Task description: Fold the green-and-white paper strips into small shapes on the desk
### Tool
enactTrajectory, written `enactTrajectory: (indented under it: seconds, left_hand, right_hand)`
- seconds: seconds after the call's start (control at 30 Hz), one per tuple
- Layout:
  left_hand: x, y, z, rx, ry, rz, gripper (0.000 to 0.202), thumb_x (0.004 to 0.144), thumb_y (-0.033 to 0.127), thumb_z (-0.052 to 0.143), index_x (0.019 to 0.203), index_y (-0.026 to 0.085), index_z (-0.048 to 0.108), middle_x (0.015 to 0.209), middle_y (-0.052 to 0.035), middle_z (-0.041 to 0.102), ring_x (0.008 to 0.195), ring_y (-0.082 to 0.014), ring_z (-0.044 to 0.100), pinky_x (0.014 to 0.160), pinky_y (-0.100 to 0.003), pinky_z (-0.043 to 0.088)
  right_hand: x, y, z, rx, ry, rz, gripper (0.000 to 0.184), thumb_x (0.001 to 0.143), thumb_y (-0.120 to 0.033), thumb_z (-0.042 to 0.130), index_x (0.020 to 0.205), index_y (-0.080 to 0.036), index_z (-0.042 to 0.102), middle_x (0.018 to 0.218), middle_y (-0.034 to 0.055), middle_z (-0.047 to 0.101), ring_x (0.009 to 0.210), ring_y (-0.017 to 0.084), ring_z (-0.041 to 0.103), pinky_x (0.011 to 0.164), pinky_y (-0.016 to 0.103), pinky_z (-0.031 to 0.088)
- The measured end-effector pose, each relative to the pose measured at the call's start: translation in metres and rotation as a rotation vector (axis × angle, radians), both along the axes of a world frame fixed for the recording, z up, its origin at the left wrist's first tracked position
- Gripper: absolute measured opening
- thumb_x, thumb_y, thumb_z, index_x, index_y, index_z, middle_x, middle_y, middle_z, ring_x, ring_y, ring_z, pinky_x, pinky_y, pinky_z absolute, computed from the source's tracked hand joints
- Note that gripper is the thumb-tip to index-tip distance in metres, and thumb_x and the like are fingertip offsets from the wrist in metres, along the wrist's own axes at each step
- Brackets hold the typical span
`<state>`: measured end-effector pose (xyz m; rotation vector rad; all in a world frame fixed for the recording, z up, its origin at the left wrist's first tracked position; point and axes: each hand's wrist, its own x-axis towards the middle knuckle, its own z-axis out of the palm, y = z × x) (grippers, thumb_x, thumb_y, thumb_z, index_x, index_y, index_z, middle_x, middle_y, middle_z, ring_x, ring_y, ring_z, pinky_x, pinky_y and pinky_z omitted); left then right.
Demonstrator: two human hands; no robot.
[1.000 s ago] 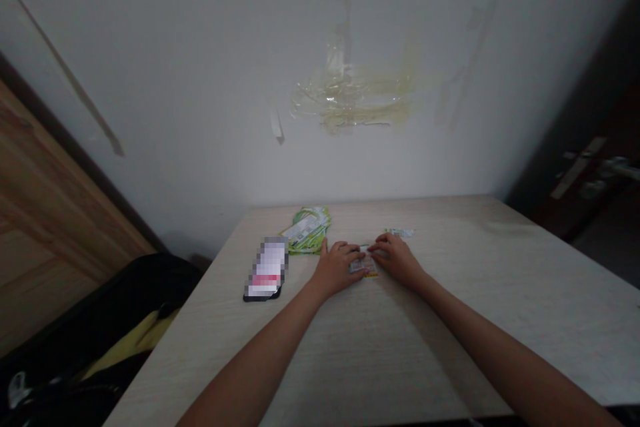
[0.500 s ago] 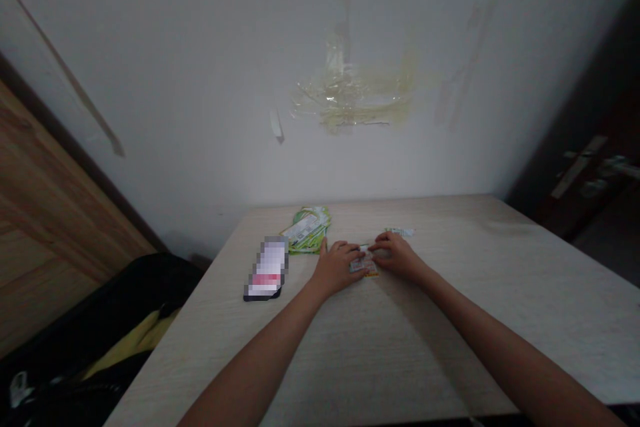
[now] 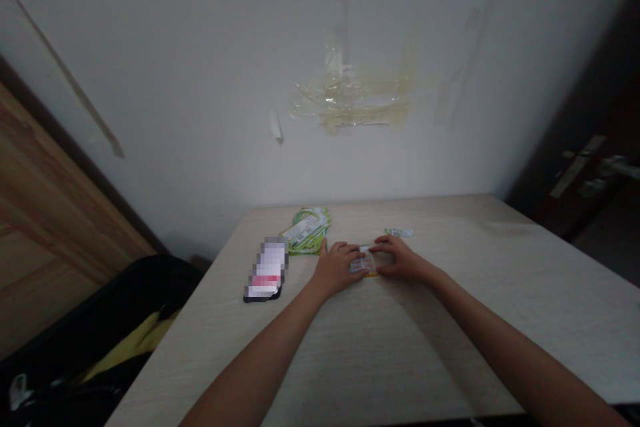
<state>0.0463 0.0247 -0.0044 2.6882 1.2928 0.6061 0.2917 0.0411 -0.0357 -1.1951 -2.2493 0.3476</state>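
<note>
Both my hands rest on a pale wooden table (image 3: 410, 340) near its far edge. My left hand (image 3: 336, 268) lies palm down with curled fingers pressing the left side of a small printed packet (image 3: 365, 265). My right hand (image 3: 400, 259) has its fingers curled over the packet's right side, thumb at the near edge. The packet lies flat between the two hands and is mostly covered by the fingers.
A green and white pouch (image 3: 307, 229) lies at the far left of the table, a phone (image 3: 267, 269) in front of it. A small torn green strip (image 3: 400, 233) lies beyond my right hand. A dark bag (image 3: 90, 340) sits lower left; the wall (image 3: 250, 80) stands close behind.
My right hand has turned slightly, its wrist sliding right and its fingers shifting on the packet. My left hand and the packet stay in place.
</note>
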Motion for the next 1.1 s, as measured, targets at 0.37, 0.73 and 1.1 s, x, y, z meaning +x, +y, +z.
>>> enactTrajectory:
  seconds: [0.37, 0.73, 1.1]
  left_hand:
    - [0.0001, 0.0002, -0.0011, 0.011, 0.001, -0.002, 0.039, 0.082, 0.054, 0.063, 0.118, 0.039, 0.062, 0.131, 0.0017, 0.060, 0.124, -0.0261, 0.045, 0.113, -0.065, 0.004]
    - [-0.0005, 0.0005, -0.0005, 0.007, -0.001, -0.015, 0.038, 0.083, 0.052, 0.063, 0.119, 0.040, 0.061, 0.131, 0.0025, 0.059, 0.124, -0.0258, 0.045, 0.112, -0.066, 0.005]
    - [-0.0005, 0.0006, -0.0007, -0.008, 0.015, -0.008, 0.039, 0.084, 0.054, 0.061, 0.119, 0.038, 0.062, 0.132, 0.0012, 0.059, 0.125, -0.0261, 0.045, 0.113, -0.065, 0.005]
  right_hand:
    - [0.0023, -0.0083, 0.0027, -0.049, -0.029, 0.033, 0.069, 0.063, -0.037, 0.079, 0.128, -0.026, 0.058, 0.139, 0.0126, 0.043, 0.128, 0.029, 0.042, 0.109, 0.048, 0.034]
    - [0.0031, -0.0079, 0.0085, -0.074, 0.088, 0.028, 0.019, 0.080, -0.035, 0.069, 0.096, -0.027, 0.075, 0.123, 0.0087, 0.057, 0.117, 0.026, 0.052, 0.106, 0.046, 0.036]
    - [-0.0006, -0.0051, 0.0043, -0.039, 0.141, -0.036, 0.015, 0.081, -0.037, 0.068, 0.082, -0.026, 0.078, 0.115, 0.0092, 0.062, 0.108, 0.025, 0.058, 0.102, 0.044, 0.042]
